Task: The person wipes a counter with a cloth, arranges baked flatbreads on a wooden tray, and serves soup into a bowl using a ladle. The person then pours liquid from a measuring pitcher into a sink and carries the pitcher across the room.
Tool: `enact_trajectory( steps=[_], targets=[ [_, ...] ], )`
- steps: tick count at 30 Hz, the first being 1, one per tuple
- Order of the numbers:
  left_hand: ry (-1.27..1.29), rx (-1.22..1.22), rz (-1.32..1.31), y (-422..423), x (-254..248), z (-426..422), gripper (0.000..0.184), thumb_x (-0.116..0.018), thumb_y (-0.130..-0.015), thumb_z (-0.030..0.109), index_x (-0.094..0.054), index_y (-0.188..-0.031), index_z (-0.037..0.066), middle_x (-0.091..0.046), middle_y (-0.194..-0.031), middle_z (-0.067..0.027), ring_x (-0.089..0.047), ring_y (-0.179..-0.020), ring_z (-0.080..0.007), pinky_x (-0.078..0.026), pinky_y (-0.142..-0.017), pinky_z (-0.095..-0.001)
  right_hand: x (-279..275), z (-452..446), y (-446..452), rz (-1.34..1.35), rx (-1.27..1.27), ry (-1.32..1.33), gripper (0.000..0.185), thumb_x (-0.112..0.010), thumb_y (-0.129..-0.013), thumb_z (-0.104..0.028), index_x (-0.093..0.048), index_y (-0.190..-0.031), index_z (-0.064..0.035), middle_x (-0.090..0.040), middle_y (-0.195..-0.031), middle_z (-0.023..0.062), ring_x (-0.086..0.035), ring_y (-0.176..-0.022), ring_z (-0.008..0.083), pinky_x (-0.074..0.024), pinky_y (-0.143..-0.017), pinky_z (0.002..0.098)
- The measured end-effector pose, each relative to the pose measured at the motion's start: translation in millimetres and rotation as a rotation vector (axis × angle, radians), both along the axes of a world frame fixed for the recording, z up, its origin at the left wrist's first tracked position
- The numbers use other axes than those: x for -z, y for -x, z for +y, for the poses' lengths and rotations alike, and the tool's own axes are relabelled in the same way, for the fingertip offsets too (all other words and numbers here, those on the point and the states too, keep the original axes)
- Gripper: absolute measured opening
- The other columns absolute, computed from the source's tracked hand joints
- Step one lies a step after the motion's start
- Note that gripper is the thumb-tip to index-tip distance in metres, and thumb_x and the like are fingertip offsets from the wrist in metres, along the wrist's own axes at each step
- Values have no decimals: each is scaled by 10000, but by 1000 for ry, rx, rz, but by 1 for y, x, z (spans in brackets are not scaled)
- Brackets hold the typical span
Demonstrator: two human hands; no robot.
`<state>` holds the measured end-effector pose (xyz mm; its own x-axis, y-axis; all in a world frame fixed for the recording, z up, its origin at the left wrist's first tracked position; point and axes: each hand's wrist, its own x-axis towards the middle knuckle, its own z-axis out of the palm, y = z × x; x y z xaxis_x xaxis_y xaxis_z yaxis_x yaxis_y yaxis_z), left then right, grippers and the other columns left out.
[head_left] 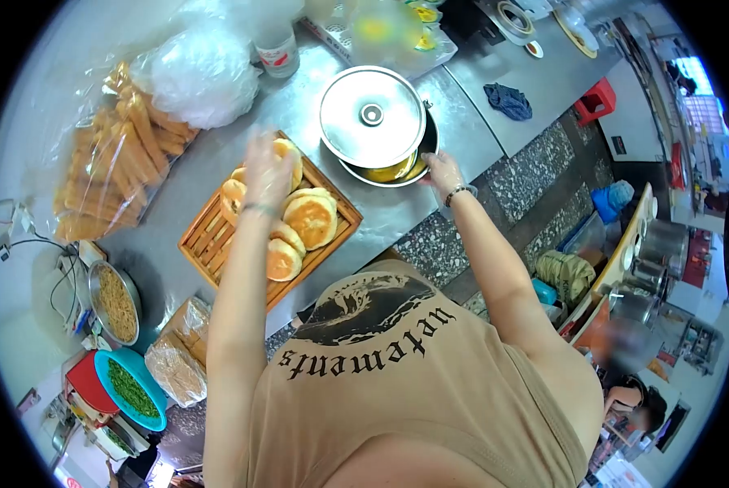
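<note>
My left hand point(267, 169), in a thin clear glove and blurred by motion, is over a slatted wooden tray point(347, 213). Round browned flatbreads point(310, 220) lie on the tray, some hidden under that hand and forearm. Whether its fingers hold anything cannot be made out. My right hand point(443, 174), also in a clear glove, grips the rim of a metal pot point(431, 140) with its fingers closed. A steel lid point(373, 116) with a round knob sits askew over the pot. Through the gap, something yellow point(395, 171) shows inside.
Bagged fried dough sticks point(116, 159) and a white plastic bag point(202, 77) lie left of the tray. A bowl of noodle-like strands point(115, 302) and a turquoise basin of chopped greens point(133, 389) stand further left. A dark cloth point(508, 102) and a red stool point(595, 102) are at the right.
</note>
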<state>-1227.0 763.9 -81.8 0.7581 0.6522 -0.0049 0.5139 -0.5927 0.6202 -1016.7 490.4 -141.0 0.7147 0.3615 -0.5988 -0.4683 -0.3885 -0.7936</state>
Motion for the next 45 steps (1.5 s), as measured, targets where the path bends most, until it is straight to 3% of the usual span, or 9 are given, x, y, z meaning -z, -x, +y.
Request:
enact_trajectory(
  steps=[6,13,17,24,32,35,38,40,45],
  targets=[
    [506,45,-23,-119,25,-55,980,-708,-778,242,-82,-1487,-17,-191,-1504,-275,-219,-1409,-358,-220,-1158,-368,1,-45,-10,-42,-8,26,277,-530,-925,-234,-540,-1013,29,-629,-868,107,-635,-663,179,-549,-568,283],
    [327,115,57,-113,39,-107,880,-618,-751,87,-113,-1449,-90,-248,-1466,-295,-319,-1357,-381,-292,-1130,-368,-19,-57,9,-8,60,-23,591,-484,-938,-472,-397,-1312,-22,-493,-1249,120,-578,-996,282,-547,-736,372],
    [482,54,-4,-108,52,-122,893,-631,-745,96,-110,-1444,-99,-285,-1440,-307,-322,-1353,-381,-280,-1135,-378,-12,-58,-10,-205,-188,406,513,-502,-928,-429,-437,-1246,-31,-551,-1168,172,-592,-985,297,-547,-752,419],
    [579,147,-8,-135,38,-124,869,-645,-766,205,-168,-1437,-72,-367,-1390,-315,-379,-1316,-369,-321,-1105,-395,-2,-70,-77,-147,29,309,343,-528,-909,-297,-509,-1187,-96,-575,-1095,99,-561,-989,254,-516,-718,432],
    [676,-349,-554,50,30,-56,653,-538,-840,127,-298,-1438,17,-380,-1433,-201,-366,-1329,-340,-293,-1114,-377,23,-107,-116,-666,-613,520,299,-496,-942,-208,-525,-1209,-75,-584,-1075,120,-584,-936,228,-529,-732,342],
    [181,-793,-175,156,50,-40,647,-583,-818,126,-350,-1410,9,-408,-1408,-203,-349,-1338,-330,-284,-1117,-390,70,-143,-188,-656,-418,433,446,-557,-869,-38,-471,-1305,1,-546,-1205,149,-587,-1032,290,-452,-963,405],
    [139,-971,103,256,85,-74,678,-644,-787,207,-378,-1378,8,-413,-1378,-246,-416,-1251,-391,-349,-1058,-442,-63,-33,-61,-1480,-252,172,452,-523,-905,-66,-435,-1340,18,-547,-1254,160,-549,-1144,280,-387,-1038,398],
    [341,-1147,277,286,97,-111,648,-659,-790,256,-419,-1339,9,-444,-1342,-257,-463,-1192,-407,-388,-1006,-463,-63,10,-8,-899,-311,-139,442,-521,-909,-88,-444,-1326,36,-535,-1299,184,-507,-1221,274,-358,-1065,394],
    [580,-1239,-21,326,202,-152,480,-615,-829,276,-531,-1239,41,-610,-1093,-251,-575,-1029,-413,-462,-893,-469,22,106,87,-706,-1140,372,388,-493,-913,-137,-496,-1269,17,-555,-1226,242,-559,-1112,371,-448,-957,419]
  ],
)
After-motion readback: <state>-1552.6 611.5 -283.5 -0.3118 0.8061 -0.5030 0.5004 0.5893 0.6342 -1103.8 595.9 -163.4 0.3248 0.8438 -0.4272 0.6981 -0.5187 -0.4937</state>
